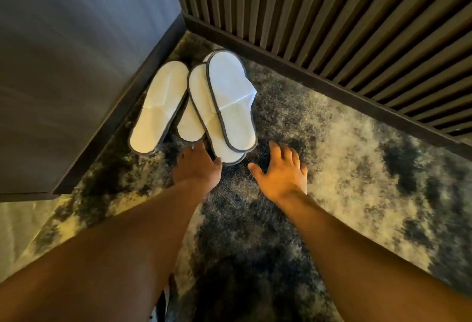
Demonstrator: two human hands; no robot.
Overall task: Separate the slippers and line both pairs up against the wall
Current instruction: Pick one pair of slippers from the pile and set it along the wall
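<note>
Both forearms filled the bottom of the shot, bare, reaching down toward the corner. The left hand (198, 165) was down by the heel ends of the slippers, fingers loosely bent, fingertips right at the edge of the stacked ones. Couldn't really tell if it was actually touching or just next to them, but it wasn't gripping anything. The right hand (281, 172) was spread open, fingers apart, over the carpet (357, 142) just right of the pile, holding nothing.

The slippers were all bunched in the corner, white with a grey trim. One slipper (159, 107) lay on its own to the left, running alongside the plain wall (76, 66) and near its dark baseboard. The other three were overlapped: the top slipper (231, 99) sat on a second one (201, 96), and a third (190, 125) poked out from under those two, mostly covered. The toe ends pointed toward the slatted wall (332, 15), not quite up against it.

Carpet was a mottled dark-and-cream thing, kind of blurry on the right side.
</note>
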